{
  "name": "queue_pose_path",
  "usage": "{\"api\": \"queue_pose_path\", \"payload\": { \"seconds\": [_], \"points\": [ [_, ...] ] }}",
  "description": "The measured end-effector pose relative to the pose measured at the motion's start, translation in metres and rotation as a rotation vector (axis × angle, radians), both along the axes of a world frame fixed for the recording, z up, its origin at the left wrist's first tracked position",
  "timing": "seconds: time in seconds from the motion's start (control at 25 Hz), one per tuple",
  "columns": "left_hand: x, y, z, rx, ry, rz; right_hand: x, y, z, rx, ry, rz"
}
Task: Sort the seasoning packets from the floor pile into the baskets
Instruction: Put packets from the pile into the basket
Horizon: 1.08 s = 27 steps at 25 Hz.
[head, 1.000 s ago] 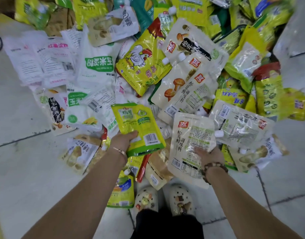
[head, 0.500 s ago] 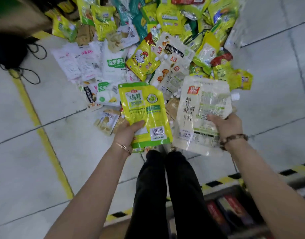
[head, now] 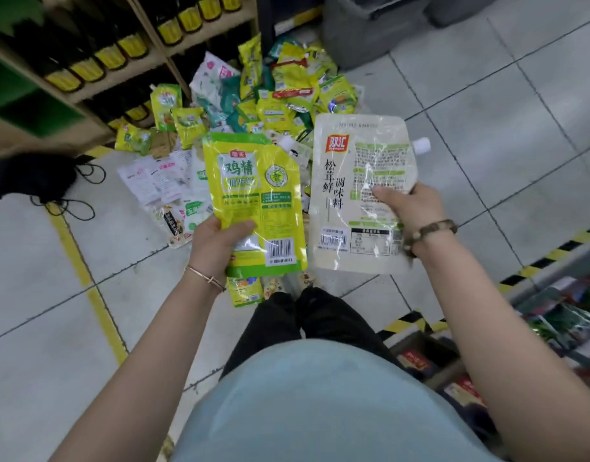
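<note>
On a tiled shop floor (head: 520, 135), a person stands with both arms out. Blurred cartons (head: 420, 358) of red-labelled goods sit close at the person's right, behind striped tape (head: 547, 258). The left hand (head: 217, 245), a bangle (head: 205, 278) at its wrist, grips a yellow pouch (head: 253, 195) by its lower left corner, thumb laid across the front. The right hand (head: 410, 208), wearing beads (head: 430, 230), grips a white pouch (head: 353, 181) by its right edge, thumb on the front below the spout (head: 422, 145). Both pouches are held upright, side by side, edges almost touching. Beyond them the pile (head: 280, 88) of mostly yellow and green packets lies on the floor, against the foot of a wooden shelf (head: 127, 68) of dark bottles (head: 120, 51). A black bag (head: 30, 175) lies at left, a grey bin (head: 370, 25) stands behind the pile.
</note>
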<state>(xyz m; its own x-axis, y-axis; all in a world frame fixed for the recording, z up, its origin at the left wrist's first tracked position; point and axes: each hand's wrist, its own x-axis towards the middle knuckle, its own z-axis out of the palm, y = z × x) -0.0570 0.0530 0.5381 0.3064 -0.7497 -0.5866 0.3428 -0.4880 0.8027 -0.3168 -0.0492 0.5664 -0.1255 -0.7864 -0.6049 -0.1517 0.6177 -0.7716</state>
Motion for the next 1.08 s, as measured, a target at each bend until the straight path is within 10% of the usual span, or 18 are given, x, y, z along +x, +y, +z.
{"api": "queue_pose_path", "payload": {
  "seconds": [0.48,1.08],
  "points": [
    [-0.091,-0.040,0.043,-0.121,0.028,-0.233,-0.099,0.043,0.042,-0.070,-0.091,-0.283],
    [-0.412,-0.156,0.055,-0.095,0.057,-0.332,-0.413,-0.026,0.044,-0.136,-0.129,-0.470]
  ]
}}
